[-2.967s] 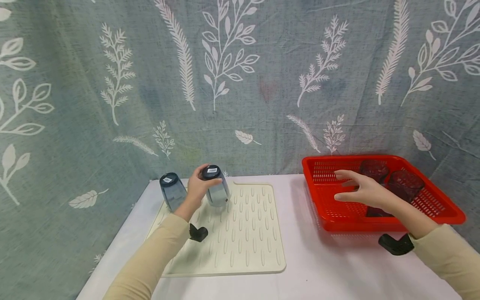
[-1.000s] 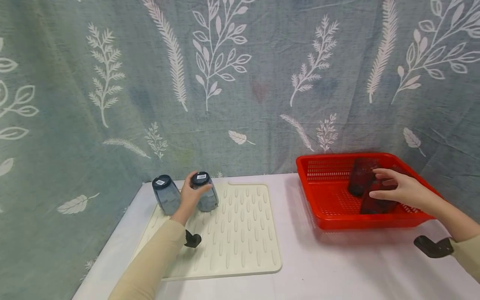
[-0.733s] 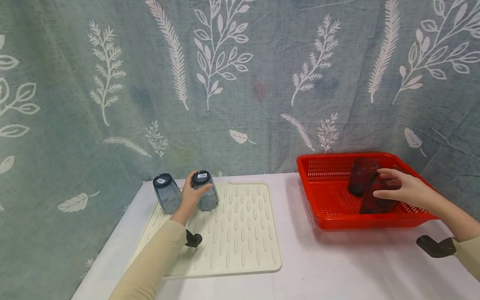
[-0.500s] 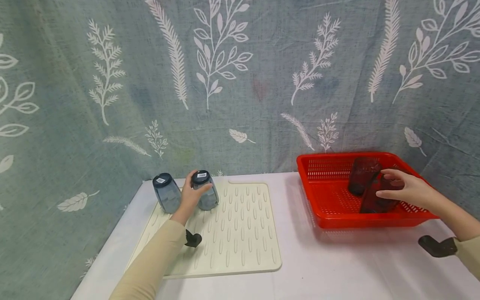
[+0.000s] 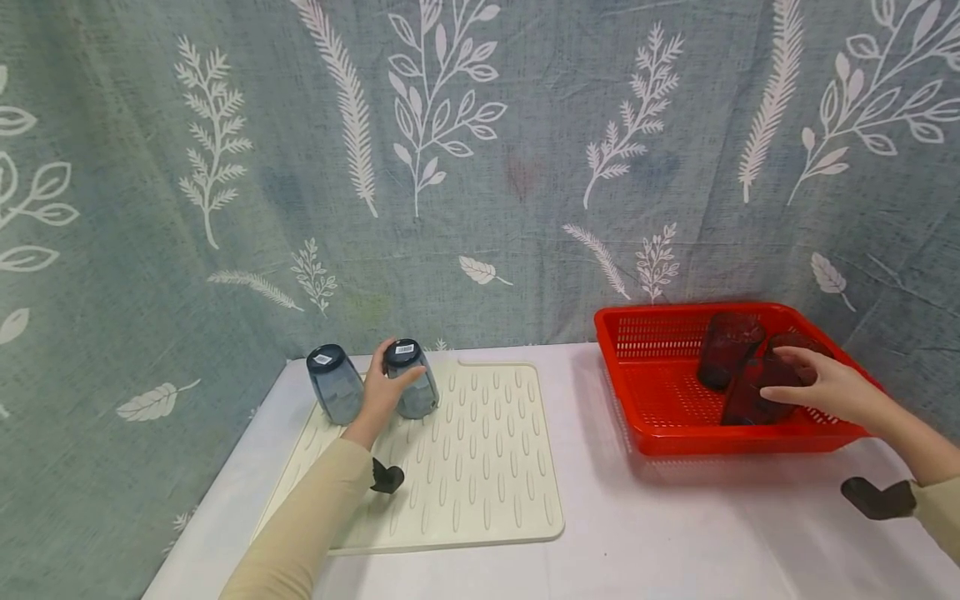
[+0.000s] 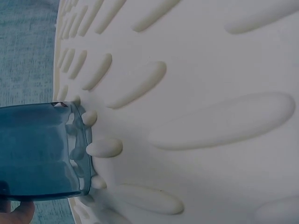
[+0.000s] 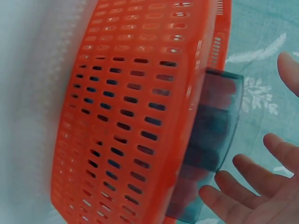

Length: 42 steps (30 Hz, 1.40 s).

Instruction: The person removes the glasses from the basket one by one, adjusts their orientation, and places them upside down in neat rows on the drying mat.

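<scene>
A blue-tinted drinking glass point(image 5: 414, 387) stands upside down on the cream ridged drying mat point(image 5: 487, 467), a barcode label on its base. My left hand point(image 5: 386, 385) grips it near the base, thumb on the right side. In the left wrist view the rim of the glass point(image 6: 42, 149) is right at the mat's ridges. Another upside-down glass point(image 5: 336, 392) is to the left. My right hand point(image 5: 828, 387) hovers at the red basket point(image 5: 637, 437) with fingers spread and slightly bent. Its fingertips are close to dark-looking glasses point(image 5: 753, 396) in the basket.
A second glass point(image 5: 723, 354) is farther back in the basket, with another glass point(image 5: 797, 340) partly behind my right hand. The white-covered table point(image 5: 592, 508) ends at a grey-green leaf-patterned curtain point(image 5: 517, 167) behind and to the left.
Over three seconds my right hand has shifted right and lower over the glasses in the basket. The glass in my left hand has come down slightly. The head view has turned a little.
</scene>
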Each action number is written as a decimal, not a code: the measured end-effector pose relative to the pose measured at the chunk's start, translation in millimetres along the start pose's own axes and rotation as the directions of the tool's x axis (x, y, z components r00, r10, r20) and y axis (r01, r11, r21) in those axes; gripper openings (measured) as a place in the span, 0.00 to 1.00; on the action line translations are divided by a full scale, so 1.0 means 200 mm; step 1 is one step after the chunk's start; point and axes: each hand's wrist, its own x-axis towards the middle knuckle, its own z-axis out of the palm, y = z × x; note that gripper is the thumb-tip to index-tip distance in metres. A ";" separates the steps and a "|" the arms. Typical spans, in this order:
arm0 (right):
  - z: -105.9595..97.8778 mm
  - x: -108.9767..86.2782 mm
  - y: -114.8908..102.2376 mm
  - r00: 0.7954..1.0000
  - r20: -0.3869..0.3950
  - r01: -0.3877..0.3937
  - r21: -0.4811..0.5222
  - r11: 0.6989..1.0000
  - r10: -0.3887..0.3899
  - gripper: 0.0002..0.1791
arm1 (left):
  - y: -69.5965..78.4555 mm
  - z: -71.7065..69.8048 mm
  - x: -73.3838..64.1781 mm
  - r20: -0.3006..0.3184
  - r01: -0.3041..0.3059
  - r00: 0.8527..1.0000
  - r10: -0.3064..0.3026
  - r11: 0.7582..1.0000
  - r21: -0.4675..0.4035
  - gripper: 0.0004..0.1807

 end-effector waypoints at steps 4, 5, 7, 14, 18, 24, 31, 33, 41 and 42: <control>0.01 0.00 0.02 1.000 -0.005 -0.008 0.000 1.000 0.008 0.46 | 0.00 0.00 0.00 -0.002 0.000 1.000 0.000 1.000 0.007 0.46; 0.02 0.00 0.03 1.000 -0.003 -0.013 -0.001 1.000 0.013 0.47 | 0.00 0.00 0.00 -0.004 0.001 1.000 -0.001 1.000 0.011 0.46; 0.03 0.01 0.04 1.000 -0.003 -0.020 0.006 1.000 0.020 0.47 | 0.00 0.00 0.00 -0.006 0.003 1.000 -0.003 1.000 0.019 0.46; 0.06 0.03 0.04 0.999 -0.016 -0.048 0.034 0.998 0.048 0.50 | 0.01 0.01 0.00 -0.008 0.005 1.000 -0.005 1.000 0.017 0.46; 0.07 0.04 0.04 0.998 -0.017 -0.059 0.036 0.998 0.060 0.51 | 0.01 0.01 0.01 -0.008 0.004 1.000 -0.004 1.000 0.012 0.46; 0.07 0.07 0.03 0.995 -0.006 -0.096 0.029 0.995 0.096 0.54 | 0.01 0.01 0.00 -0.002 0.011 1.000 -0.011 1.000 0.003 0.45; 0.07 0.11 0.04 0.999 -0.012 -0.049 -0.056 0.997 0.049 0.53 | 0.02 0.01 0.00 0.000 0.031 1.000 -0.031 0.999 -0.010 0.46; 0.07 0.12 0.03 0.999 -0.015 -0.033 -0.092 0.995 0.031 0.54 | 0.03 0.01 0.00 0.001 0.035 0.999 -0.035 0.999 -0.011 0.46; 0.08 0.14 0.02 0.998 0.016 -0.060 -0.132 0.989 0.062 0.53 | 0.03 0.01 0.00 -0.019 0.054 0.998 -0.054 0.999 0.003 0.46; 0.08 0.14 0.02 0.998 0.017 -0.061 -0.136 0.989 0.064 0.53 | 0.03 0.01 0.00 -0.025 0.055 0.998 -0.055 0.998 0.005 0.46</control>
